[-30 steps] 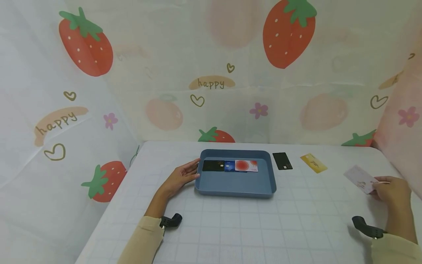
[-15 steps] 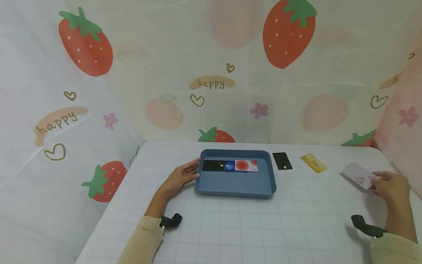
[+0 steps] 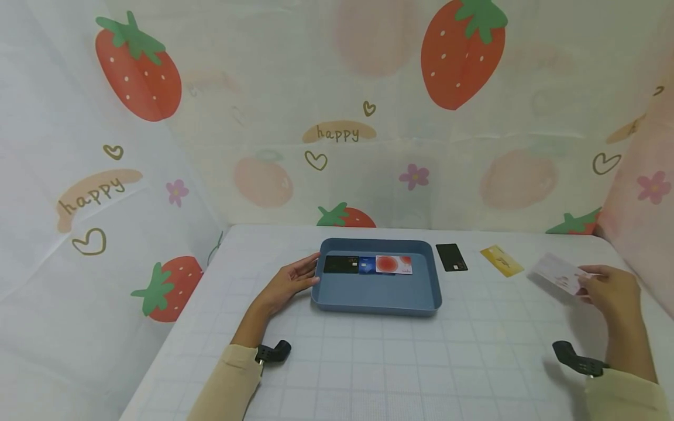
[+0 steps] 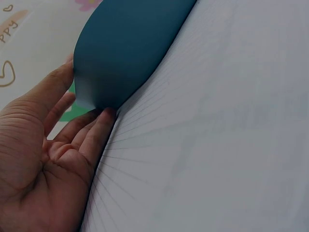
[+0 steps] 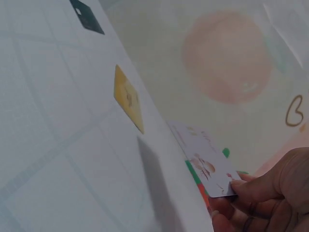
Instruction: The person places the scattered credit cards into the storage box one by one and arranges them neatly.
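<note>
My right hand (image 3: 613, 292) pinches a white card (image 3: 559, 273) with a faint printed picture by its near right corner, thumb on top. In the right wrist view the white card (image 5: 205, 162) is tilted above the table, and a shadow falls beside it. At the left end of a blue-grey tray (image 3: 376, 298), my left hand (image 3: 286, 285) touches the outer wall with its fingertips. Inside the tray a black card (image 3: 339, 264), a blue card (image 3: 366, 265) and a white card with red circles (image 3: 394, 265) lie in an overlapping row.
Right of the tray lie another black card (image 3: 451, 257) and a yellow card (image 3: 502, 261), flat on the white gridded table (image 3: 389, 362). A strawberry-print curtain (image 3: 274, 117) hangs behind the table and along both sides.
My right hand has lifted the white card and carried it left and slightly away from me, toward the yellow card. The left hand and the tray have stayed in place.
</note>
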Demonstrator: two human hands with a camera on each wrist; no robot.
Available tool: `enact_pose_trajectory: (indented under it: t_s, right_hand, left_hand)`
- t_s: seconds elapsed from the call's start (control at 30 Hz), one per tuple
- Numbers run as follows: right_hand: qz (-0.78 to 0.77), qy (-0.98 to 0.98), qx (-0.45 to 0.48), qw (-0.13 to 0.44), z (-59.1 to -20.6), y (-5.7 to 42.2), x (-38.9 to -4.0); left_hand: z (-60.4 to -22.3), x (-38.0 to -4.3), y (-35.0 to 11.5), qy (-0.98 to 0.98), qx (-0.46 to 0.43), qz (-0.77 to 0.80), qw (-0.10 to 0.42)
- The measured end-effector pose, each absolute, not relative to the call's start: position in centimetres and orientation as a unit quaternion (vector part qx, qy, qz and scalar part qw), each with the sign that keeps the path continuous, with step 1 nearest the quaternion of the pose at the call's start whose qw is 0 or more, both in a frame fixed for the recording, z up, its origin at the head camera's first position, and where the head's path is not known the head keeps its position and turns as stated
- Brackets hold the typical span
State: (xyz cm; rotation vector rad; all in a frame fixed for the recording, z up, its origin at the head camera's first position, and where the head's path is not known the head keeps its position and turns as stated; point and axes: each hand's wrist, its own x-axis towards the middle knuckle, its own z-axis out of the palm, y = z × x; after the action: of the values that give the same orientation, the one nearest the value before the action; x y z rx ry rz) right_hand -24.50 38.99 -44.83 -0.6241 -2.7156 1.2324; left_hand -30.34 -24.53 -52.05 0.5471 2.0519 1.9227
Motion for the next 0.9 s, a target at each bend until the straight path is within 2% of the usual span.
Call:
enact_pose_trajectory:
  t_s: [0.4,0.9]
  right_hand:
    - [0.415,-0.898,-0.126,0.08,-44.0,37.4,-24.5]
    - [0.397,-0.909,-0.098,0.087,-43.5,35.2,-25.0]
  left_hand:
    - [-52.1,-30.5,-24.5,0.705,0.198,0.666,0.139]
    - [-52.0,-30.3,-24.4,0.711,0.189,0.663,0.137]
